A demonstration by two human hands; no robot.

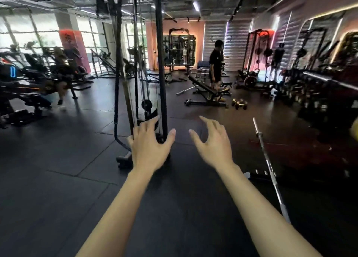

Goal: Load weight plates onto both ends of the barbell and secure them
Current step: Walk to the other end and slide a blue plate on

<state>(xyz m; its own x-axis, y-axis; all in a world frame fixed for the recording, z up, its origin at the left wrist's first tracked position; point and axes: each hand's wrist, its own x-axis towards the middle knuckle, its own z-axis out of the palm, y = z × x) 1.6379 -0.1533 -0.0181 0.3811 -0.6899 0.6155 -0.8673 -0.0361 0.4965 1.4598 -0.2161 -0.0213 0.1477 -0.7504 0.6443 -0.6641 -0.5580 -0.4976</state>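
Observation:
A bare silver barbell (269,163) lies on the dark rubber floor at the right, running from near me away toward the upper left; both visible parts of it carry no plates. My left hand (149,146) and my right hand (213,146) are stretched out in front of me over the floor, fingers spread and relaxed, holding nothing. Both hands are well left of the barbell. No loose weight plate shows near my hands; the frame is blurred at the edges.
A cable machine with black uprights (161,62) stands just beyond my left hand. A person (215,66) stands by an incline bench (205,90), with dumbbells (239,103) on the floor. A dumbbell rack (317,93) lines the right wall; cardio machines (29,82) fill the left.

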